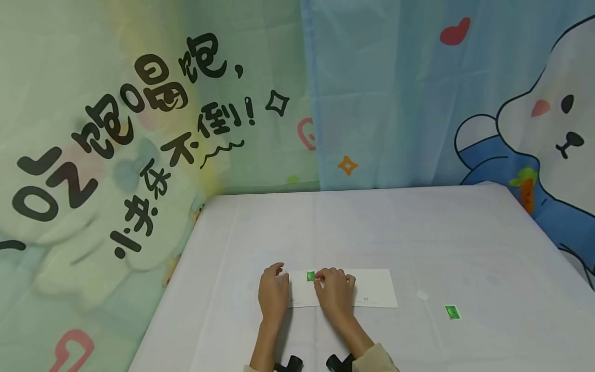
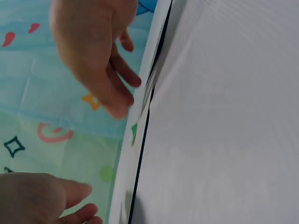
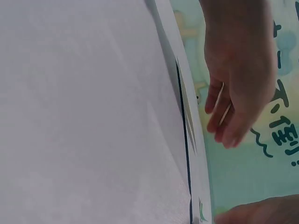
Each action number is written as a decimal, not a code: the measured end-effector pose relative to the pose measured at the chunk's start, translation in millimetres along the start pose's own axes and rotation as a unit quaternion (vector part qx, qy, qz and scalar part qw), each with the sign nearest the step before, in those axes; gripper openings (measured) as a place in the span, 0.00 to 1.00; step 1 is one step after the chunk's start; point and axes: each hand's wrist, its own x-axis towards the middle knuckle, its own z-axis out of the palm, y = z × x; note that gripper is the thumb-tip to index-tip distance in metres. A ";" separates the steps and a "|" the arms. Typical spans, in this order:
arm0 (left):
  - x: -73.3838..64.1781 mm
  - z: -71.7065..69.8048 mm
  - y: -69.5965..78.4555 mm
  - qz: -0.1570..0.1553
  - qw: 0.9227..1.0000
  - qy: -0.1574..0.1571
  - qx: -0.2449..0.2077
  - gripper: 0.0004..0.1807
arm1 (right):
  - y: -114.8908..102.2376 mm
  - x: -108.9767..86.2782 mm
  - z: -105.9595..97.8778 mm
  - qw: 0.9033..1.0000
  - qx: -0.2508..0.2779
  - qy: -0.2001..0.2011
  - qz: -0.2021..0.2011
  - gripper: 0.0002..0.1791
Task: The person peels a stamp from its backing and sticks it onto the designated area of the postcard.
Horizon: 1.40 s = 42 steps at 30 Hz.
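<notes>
A white envelope (image 1: 378, 289) lies flat on the white-covered table, with a small green stamp (image 1: 310, 276) on its upper left part. My left hand (image 1: 273, 293) hovers at the envelope's left end, fingers loosely bent and nothing between them. Just right of the stamp is my right hand (image 1: 334, 292), its thumb and fingertips close to the stamp's edge. In the left wrist view, the right hand (image 2: 96, 60) appears apart from the stamp (image 2: 134, 134), fingers relaxed. The right wrist view shows the left hand (image 3: 240, 74) above the tabletop without anything in it.
A second green stamp (image 1: 453, 312) with a white border lies on the table to the right. Nearer the envelope is a small white scrap (image 1: 422, 295). Patterned curtains (image 1: 372, 93) hang behind the table (image 1: 260, 227).
</notes>
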 end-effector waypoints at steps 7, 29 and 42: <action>-13.2 -21.3 -28.5 0.044 0.987 -0.126 0.085 0.33 | -1.0 -8.3 -1.0 0.996 -0.005 -0.040 -0.082 0.18; -24.5 -22.0 -42.6 0.034 0.968 -0.206 0.140 0.37 | -1.6 -21.7 3.7 0.959 -0.175 -0.183 -0.129 0.33; -24.3 -21.1 -46.2 0.029 0.966 -0.218 0.136 0.37 | -7.4 -22.6 1.6 0.945 -0.233 -0.187 -0.136 0.36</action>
